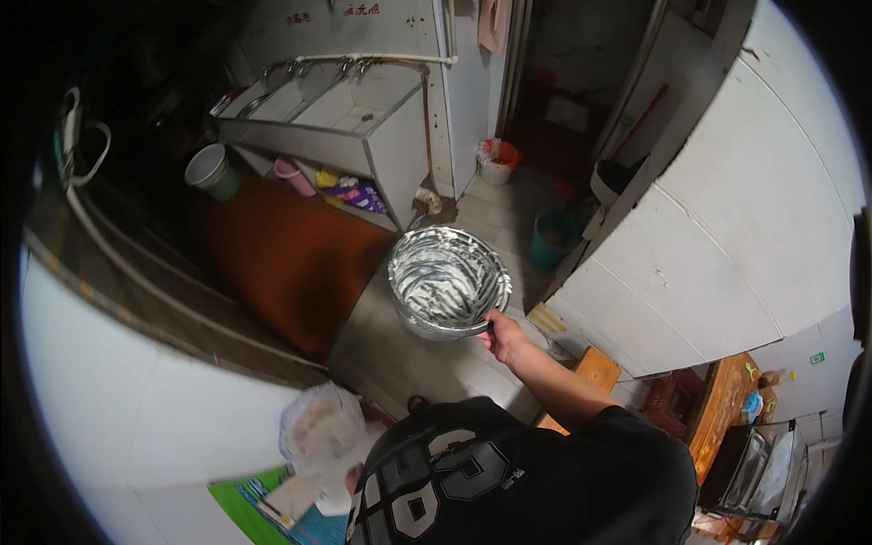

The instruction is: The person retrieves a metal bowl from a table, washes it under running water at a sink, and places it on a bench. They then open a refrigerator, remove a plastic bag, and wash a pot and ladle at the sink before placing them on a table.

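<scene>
My right hand (504,337) grips the near right rim of a large round metal bowl (446,279). The bowl is held above the floor and tilted so that its inside shows, smeared all over with whitish, dough-like residue. Of my left hand (353,477), only a small part shows at the left edge of my black T-shirt, beside a clear plastic bag (320,426) with pale contents. Whether it holds the bag cannot be told. Under the bag lies a green and blue printed sheet or packet (255,501).
A tiled sink unit (334,139) stands ahead left, with a pail (211,170) beside it and a reddish-brown mat (286,252) in front. A red-and-white bucket (497,163) and a teal bucket (553,238) stand near a dark doorway. A white panel wall (715,238) rises on the right, beside wooden furniture (722,395).
</scene>
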A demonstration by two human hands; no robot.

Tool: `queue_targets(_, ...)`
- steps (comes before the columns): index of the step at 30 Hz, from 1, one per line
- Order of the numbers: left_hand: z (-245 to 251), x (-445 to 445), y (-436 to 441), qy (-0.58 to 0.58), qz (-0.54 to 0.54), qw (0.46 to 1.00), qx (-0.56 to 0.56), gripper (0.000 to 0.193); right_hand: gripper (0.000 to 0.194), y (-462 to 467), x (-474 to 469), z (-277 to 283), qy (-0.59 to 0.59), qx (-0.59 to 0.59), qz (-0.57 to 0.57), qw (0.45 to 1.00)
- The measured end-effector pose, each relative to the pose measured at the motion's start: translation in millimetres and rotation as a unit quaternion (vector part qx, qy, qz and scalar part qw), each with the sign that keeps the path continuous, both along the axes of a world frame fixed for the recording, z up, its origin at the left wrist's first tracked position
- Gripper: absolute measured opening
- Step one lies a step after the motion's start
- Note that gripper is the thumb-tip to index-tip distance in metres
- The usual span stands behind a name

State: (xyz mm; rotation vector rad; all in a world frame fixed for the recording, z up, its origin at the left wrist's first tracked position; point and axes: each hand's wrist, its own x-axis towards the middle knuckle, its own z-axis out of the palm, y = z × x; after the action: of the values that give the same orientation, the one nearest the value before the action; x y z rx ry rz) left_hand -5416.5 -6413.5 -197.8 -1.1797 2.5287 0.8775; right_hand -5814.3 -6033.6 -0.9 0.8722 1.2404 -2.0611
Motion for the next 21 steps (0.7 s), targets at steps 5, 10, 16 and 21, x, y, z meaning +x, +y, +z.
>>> queue_targets(5,143,-252,-69,0.212,0.098,0.938,0.257,0.031,0.016,-83,-98,12,0.049,-0.033,-0.002,0.998)
queue_targets(10,251,-472,-71,0.230,0.042,0.905,0.354,0.034,0.015,-168,-231,17,0.049,-0.064,-0.007,0.997)
queue_targets(16,323,-669,-100,0.323,0.006,0.869,0.376,0.027,0.019,-311,-388,47,0.103,-0.147,0.057,0.982)
queue_targets(21,361,-790,-163,0.390,0.178,0.832,0.352,0.023,0.030,-414,-485,102,0.110,-0.127,0.117,0.979)
